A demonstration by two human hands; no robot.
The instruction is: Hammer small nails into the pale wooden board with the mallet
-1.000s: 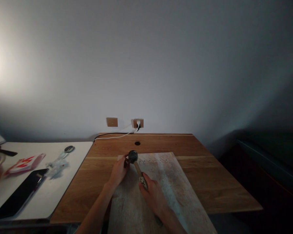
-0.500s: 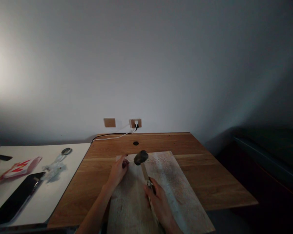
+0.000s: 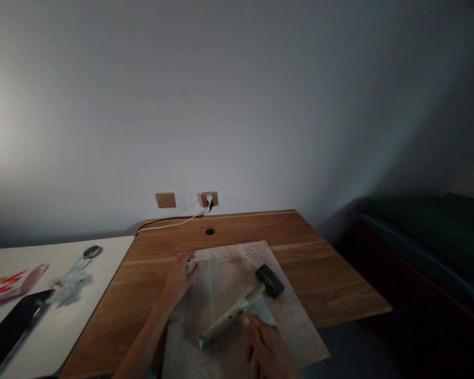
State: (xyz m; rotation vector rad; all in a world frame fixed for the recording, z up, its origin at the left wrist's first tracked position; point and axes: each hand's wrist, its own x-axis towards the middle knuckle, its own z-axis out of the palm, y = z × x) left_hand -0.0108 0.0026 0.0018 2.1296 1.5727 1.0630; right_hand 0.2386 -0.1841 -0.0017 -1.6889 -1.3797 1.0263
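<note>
A mallet (image 3: 270,281) with a black head lies across the worn wooden board (image 3: 213,289), its pale handle slanting down to the left. Just right of that handle is my right hand (image 3: 266,342), its fingers loosely curled and not wrapped round it; the fingertips are close to the handle, and I cannot tell whether they touch. My left hand (image 3: 177,279) rests on the board's far left corner, thumb and fingers apart. Several small nail-like points (image 3: 229,258) stand in a row along the board's far edge.
Beneath the board is a brown wooden desk (image 3: 324,263). On the white table (image 3: 82,295) at left lie a black phone (image 3: 13,326), a red-and-white packet (image 3: 13,284), crumpled clear plastic (image 3: 69,284) and a roll of tape (image 3: 92,251). Cables (image 3: 174,223) run to a wall socket (image 3: 208,199).
The mallet, gripped upright in my right hand before, now lies on the board out of that grip. My left hand's fingers have spread from a pinch. The view has shifted slightly right.
</note>
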